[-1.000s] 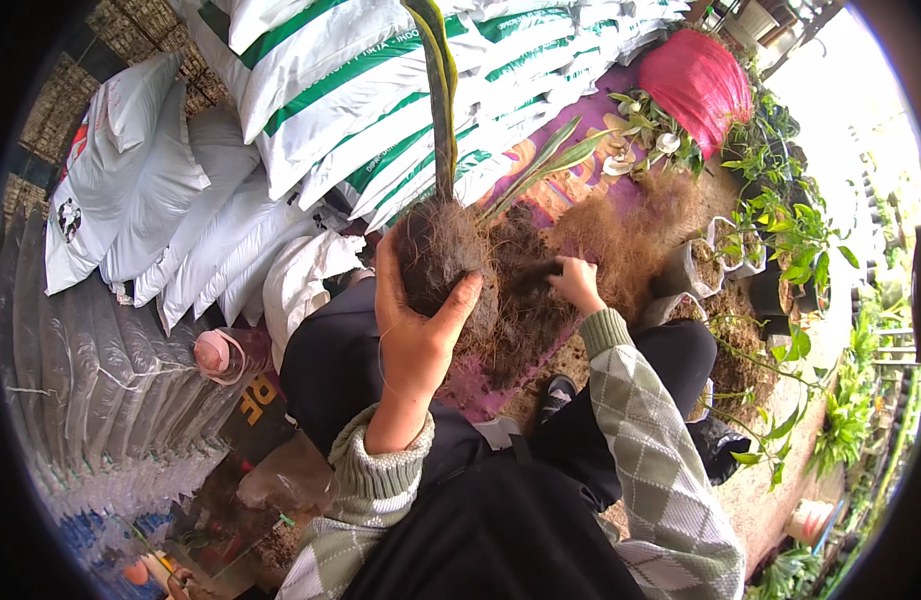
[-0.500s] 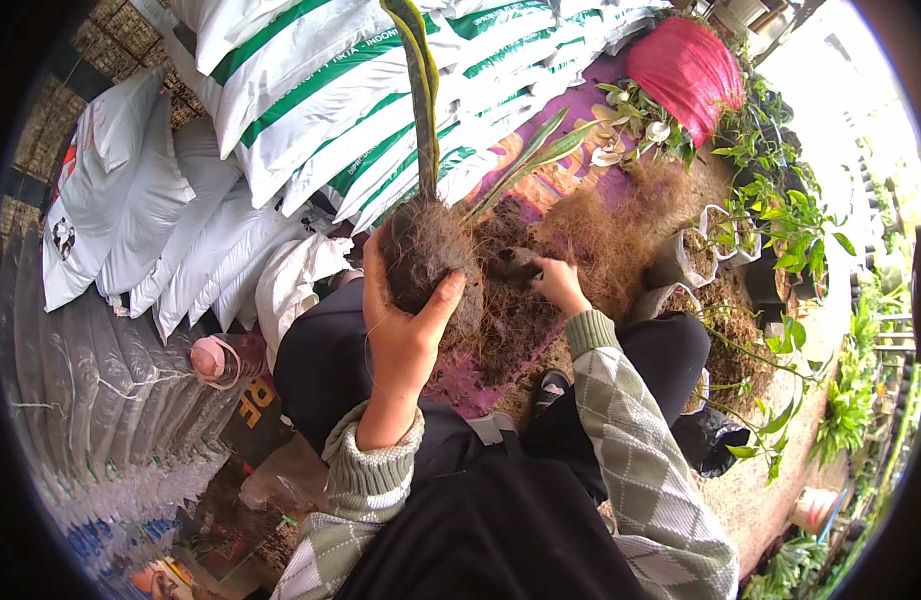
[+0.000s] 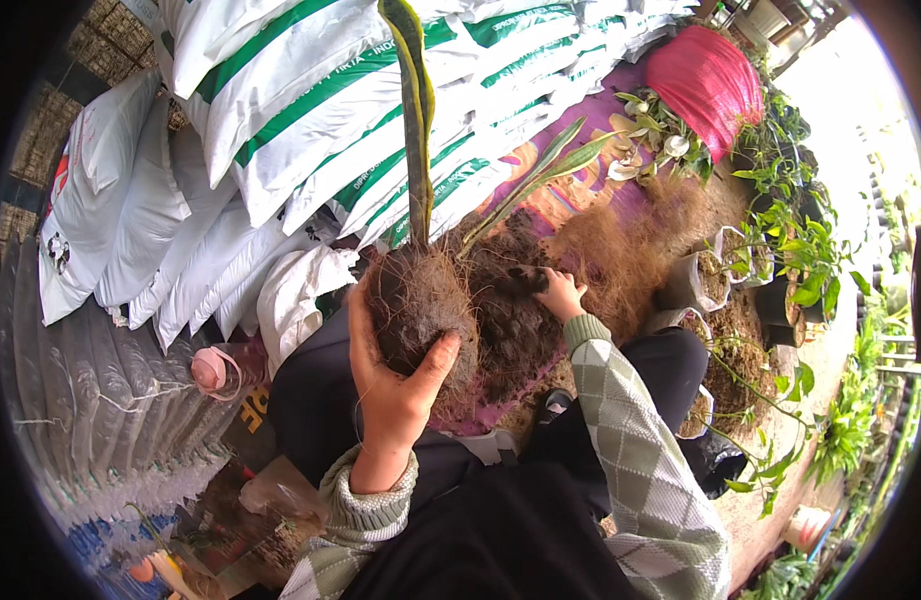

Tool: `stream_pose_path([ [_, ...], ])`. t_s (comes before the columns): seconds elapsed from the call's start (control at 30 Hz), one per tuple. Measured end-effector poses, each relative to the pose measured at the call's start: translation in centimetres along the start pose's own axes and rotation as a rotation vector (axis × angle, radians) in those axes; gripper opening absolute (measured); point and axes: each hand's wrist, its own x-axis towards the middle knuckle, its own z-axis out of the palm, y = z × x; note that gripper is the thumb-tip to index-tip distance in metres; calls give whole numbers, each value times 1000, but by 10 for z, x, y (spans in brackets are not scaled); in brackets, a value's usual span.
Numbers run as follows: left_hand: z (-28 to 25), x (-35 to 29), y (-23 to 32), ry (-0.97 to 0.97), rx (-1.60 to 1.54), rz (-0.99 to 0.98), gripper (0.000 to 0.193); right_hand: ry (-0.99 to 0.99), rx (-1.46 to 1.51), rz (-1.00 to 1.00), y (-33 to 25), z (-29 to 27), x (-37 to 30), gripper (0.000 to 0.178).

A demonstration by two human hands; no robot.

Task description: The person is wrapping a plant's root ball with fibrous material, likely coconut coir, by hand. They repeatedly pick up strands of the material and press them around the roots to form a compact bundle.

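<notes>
My left hand (image 3: 396, 390) is wrapped round the root ball (image 3: 426, 310) of a snake plant, thumb across its near side. The ball is dark, packed soil laced with fine roots. One tall yellow-edged leaf (image 3: 418, 130) rises from it. My right hand (image 3: 562, 295) is at the dark soil heap (image 3: 516, 335) just right of the ball, its fingers closed on a dark clump and the fingertips partly hidden. Behind the heap, a second snake plant (image 3: 541, 175) leans to the right, its base hidden.
A purple patterned sheet (image 3: 591, 115) lies under the soil. Loose brown fibre (image 3: 621, 250) spreads to the right, beside soil-filled grow bags (image 3: 703, 280). White sacks (image 3: 321, 90) are stacked at the back left. A red sack (image 3: 703, 85) and trailing plants (image 3: 781, 190) stand far right.
The root ball has come slightly lower and nearer, its top tilted more into view. My right hand has shifted a little nearer, its fingers lower against the soil.
</notes>
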Motion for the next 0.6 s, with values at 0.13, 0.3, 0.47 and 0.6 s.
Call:
stream_pose_path([
  [0.13, 4, 1, 3, 10, -50, -45, 72, 95, -1, 76, -6, 12, -5, 49],
  [0.3, 7, 3, 0, -23, -101, -67, 68, 139, 73, 200, -8, -8, -2, 35],
  [0.47, 9, 2, -3, -39, -84, -26, 66, 155, -38, 170, -9, -41, -9, 34],
  [0.6, 7, 0, -4, -22, -54, -3, 65, 219, 184, 173, -12, -66, -18, 36],
])
